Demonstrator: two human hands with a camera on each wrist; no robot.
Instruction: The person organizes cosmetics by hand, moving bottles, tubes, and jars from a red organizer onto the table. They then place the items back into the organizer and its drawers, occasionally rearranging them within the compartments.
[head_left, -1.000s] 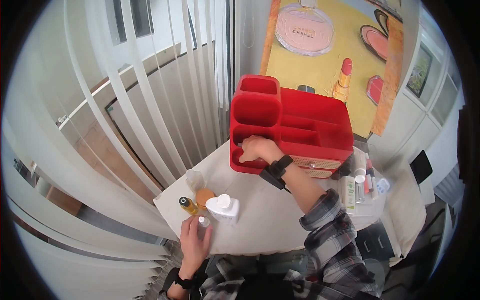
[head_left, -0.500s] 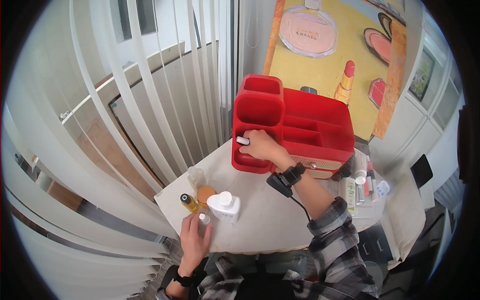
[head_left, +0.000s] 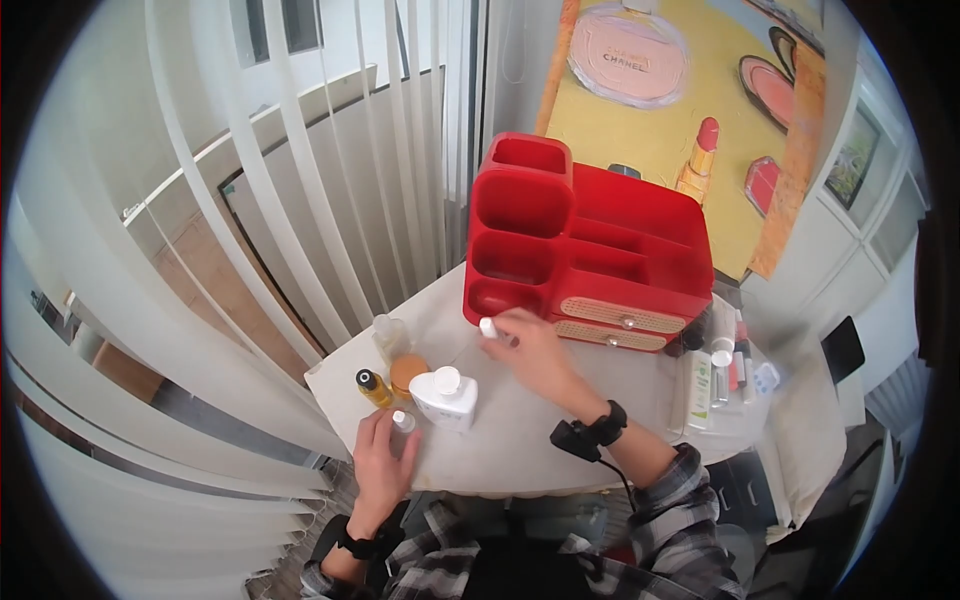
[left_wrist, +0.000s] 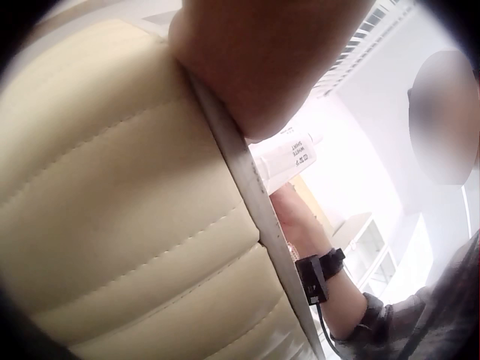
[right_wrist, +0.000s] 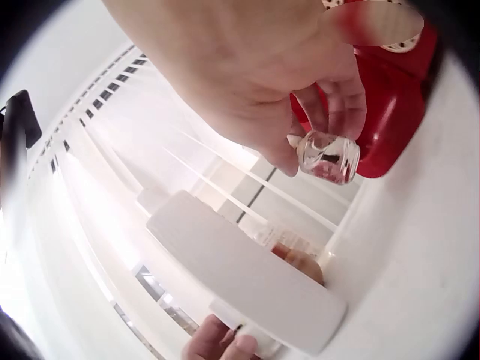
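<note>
My right hand [head_left: 540,358] pinches a small clear glass bottle [right_wrist: 328,159] by its white cap, in front of the red organizer [head_left: 590,225]. In the right wrist view the bottle hangs tilted, a dark spot showing through its glass. At the table's front left, my left hand [head_left: 383,465] holds a second small clear bottle [head_left: 403,421] with a white cap between thumb and fingers. Right beside it stand a white flat-sided bottle [head_left: 445,400], an amber bottle [head_left: 373,388] with a black cap, a round orange-brown lidded jar [head_left: 408,375] and a clear bottle [head_left: 390,338].
On the right of the white table [head_left: 560,465], a clear tray [head_left: 740,425] holds several tubes and cosmetics. Vertical blinds [head_left: 250,200] hang along the left side. A painting [head_left: 650,130] leans behind the organizer, whose two drawers [head_left: 628,323] are closed.
My right hand has come out of the organizer's front left compartments with the small bottle and moved down toward the table's front. The left hand has stayed at its bottle.
</note>
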